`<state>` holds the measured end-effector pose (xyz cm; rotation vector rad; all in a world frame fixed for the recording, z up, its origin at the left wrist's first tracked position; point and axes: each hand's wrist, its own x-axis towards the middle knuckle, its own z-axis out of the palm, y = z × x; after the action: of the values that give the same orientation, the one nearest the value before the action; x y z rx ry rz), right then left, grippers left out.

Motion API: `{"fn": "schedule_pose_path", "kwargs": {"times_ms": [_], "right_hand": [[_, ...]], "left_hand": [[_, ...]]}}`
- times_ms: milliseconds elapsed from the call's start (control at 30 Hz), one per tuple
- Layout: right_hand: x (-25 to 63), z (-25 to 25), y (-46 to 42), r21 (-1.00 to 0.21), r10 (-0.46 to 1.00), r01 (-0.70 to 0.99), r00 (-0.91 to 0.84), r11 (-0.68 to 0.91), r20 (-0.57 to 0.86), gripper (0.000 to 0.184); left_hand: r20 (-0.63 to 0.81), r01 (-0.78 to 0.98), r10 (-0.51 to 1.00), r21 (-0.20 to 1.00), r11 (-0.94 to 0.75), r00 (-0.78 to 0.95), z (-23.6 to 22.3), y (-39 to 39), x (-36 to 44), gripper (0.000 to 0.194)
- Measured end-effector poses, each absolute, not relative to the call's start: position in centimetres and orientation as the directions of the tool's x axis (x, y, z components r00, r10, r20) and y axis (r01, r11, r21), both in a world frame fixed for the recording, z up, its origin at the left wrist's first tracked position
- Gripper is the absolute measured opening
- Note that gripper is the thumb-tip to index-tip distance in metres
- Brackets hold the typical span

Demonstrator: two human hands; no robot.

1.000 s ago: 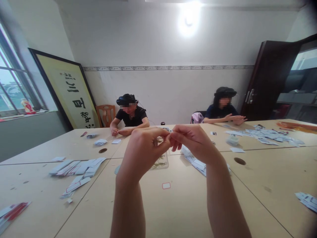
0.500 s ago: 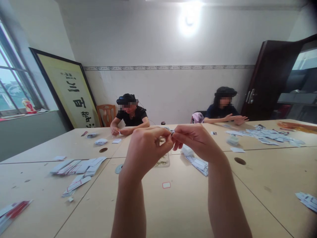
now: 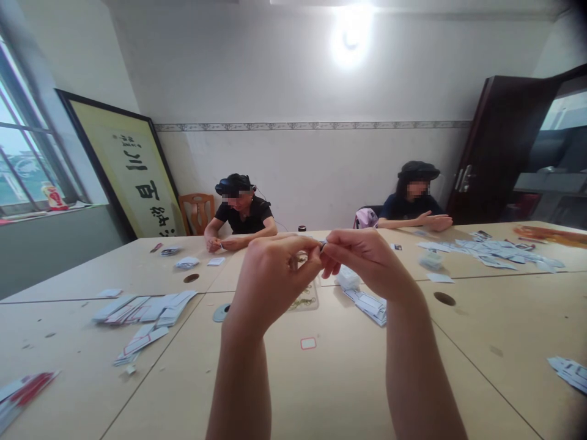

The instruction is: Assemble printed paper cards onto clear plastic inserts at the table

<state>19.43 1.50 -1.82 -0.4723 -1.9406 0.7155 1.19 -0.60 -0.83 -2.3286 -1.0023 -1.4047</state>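
Note:
My left hand (image 3: pixel 279 272) and my right hand (image 3: pixel 358 260) meet in front of me above the table, thumb and fingertips pinched together on each. Between the fingertips sits a tiny dark piece (image 3: pixel 323 244), mostly covered and too small to name. Below and behind my left hand lies a clear plastic tray (image 3: pixel 315 304) with small brass-coloured pieces in it, partly hidden by the hand. A small white label with a red border (image 3: pixel 308 343) lies flat on the table nearer to me. White packets (image 3: pixel 369 305) are stacked under my right wrist.
White card packets (image 3: pixel 147 307) are spread at the left. A loose pile of packets (image 3: pixel 495 252) lies at the far right. Round holes (image 3: pixel 444 298) pierce the tabletop (image 3: pixel 330 391). Two people (image 3: pixel 243 211) sit across the table, hands on it.
My hands have shifted very slightly to the right, still pinched together. Across the table, the right-hand person's hands have drawn closer together.

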Motion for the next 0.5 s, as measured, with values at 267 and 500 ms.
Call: {"fn": "schedule_pose_path", "kwargs": {"times_ms": [267,500], "right_hand": [[19.58,-1.85,1.56,-0.655,0.582,0.005,-0.463,0.756,0.668,0.026],[19.77,-1.94,1.5,-0.638,0.567,0.011,-0.47,0.77,0.676,0.023]], "left_hand": [[0.893,0.631,0.384,0.161,-0.759,0.234,-1.07,-0.71,1.35,0.012],[0.908,0.622,0.337,0.117,-0.774,0.248,-1.07,-0.62,1.14,0.009]]}}
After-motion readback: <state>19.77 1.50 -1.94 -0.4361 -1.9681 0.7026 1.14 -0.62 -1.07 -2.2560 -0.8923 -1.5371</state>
